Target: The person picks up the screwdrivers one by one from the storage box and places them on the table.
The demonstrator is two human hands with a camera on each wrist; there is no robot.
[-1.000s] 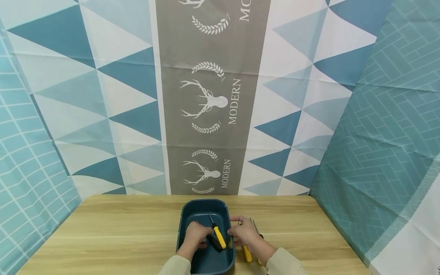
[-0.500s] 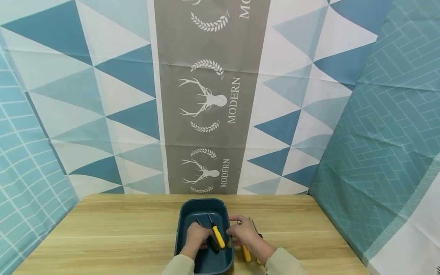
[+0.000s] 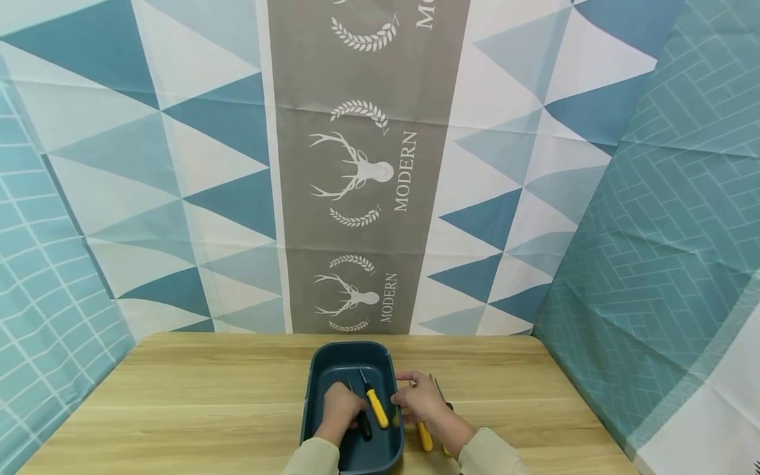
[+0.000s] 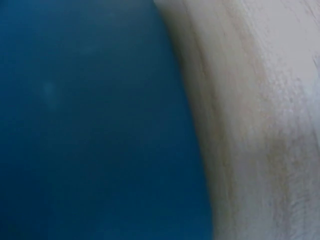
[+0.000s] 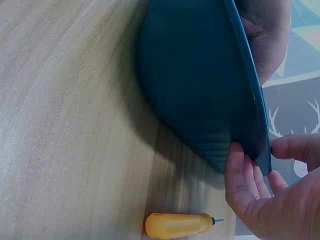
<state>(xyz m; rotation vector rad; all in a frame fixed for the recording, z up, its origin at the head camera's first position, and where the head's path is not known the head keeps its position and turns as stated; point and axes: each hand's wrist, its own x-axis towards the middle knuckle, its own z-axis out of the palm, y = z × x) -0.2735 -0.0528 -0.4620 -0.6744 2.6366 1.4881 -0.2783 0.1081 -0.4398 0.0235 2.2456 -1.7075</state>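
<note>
Here, left hand (image 3: 342,406) in bin (image 3: 367,456), probable screwdriver (image 3: 365,427) gripped.

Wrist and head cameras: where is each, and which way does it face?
Head: worn on the head, facing forward and down at the wall hanging, table and blue bin; left hand, right hand and sleeves show.
Left wrist: on that wrist, facing blurred blue, apparently the bin, and table; no hand shows.
Right wrist: on that wrist, facing the bin's outer side; right hand shows, plus part of the left hand.
Head and right wrist share the bin and both hands.
</note>
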